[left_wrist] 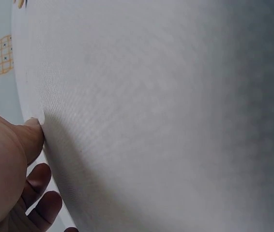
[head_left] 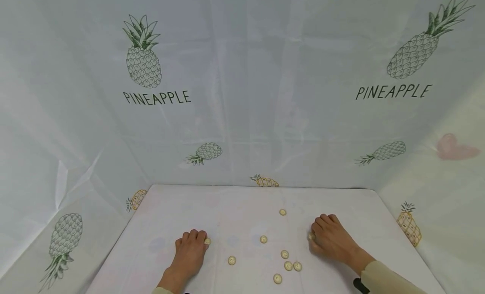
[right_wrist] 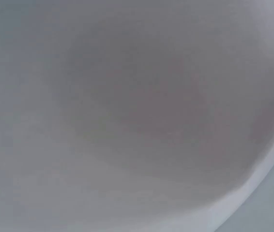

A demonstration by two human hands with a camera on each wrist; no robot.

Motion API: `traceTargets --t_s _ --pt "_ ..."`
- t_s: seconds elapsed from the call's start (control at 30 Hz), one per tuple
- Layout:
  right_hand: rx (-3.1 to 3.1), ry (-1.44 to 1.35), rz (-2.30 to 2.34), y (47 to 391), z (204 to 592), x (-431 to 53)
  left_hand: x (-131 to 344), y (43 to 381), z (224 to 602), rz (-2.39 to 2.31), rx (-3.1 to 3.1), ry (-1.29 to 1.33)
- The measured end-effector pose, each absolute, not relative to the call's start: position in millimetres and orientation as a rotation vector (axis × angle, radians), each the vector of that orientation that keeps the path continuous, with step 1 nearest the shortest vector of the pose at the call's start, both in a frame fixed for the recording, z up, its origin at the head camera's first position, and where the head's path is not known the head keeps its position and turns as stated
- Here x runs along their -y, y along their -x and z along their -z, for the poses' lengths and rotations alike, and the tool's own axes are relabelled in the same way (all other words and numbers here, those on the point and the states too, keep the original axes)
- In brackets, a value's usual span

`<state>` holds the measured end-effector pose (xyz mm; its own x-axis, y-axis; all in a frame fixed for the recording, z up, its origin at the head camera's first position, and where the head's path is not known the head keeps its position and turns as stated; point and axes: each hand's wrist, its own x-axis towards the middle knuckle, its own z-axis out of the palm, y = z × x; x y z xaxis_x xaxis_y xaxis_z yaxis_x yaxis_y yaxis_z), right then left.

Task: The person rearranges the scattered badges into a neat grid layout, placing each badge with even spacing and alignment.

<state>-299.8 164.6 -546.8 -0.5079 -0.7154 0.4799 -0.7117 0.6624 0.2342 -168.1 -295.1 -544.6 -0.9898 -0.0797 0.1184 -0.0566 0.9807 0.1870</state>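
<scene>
On the left side of the white-covered table, my left hand (head_left: 190, 252) pinches a small round cream disc (head_left: 207, 241) at its fingertips. The left thumb (left_wrist: 30, 135) shows low over the cloth in the left wrist view, where that disc is hidden. Farther right, my right hand (head_left: 332, 240) has curled fingers and pinches another cream disc (head_left: 311, 236), partly covered by the fingers. Between the hands lie several like discs, among them a far disc (head_left: 283, 212), a middle disc (head_left: 263, 239) and a disc (head_left: 232, 260) nearest the left hand.
Toward the front, a loose cluster holds a disc (head_left: 284, 254), a pair of close discs (head_left: 293, 266) and a front disc (head_left: 278, 279). The white tabletop (head_left: 242, 201) meets a pineapple-printed curtain (head_left: 246, 96) at the back and sides. The right wrist view shows mostly blurred cloth.
</scene>
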Motion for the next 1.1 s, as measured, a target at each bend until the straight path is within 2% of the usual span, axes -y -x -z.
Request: traceTargets --t_s 1.1 --pt "2.438 -1.078 -0.081 318.7 532.5 -106.4 298.2 168.4 541.5 0.063 2.967 0.061"
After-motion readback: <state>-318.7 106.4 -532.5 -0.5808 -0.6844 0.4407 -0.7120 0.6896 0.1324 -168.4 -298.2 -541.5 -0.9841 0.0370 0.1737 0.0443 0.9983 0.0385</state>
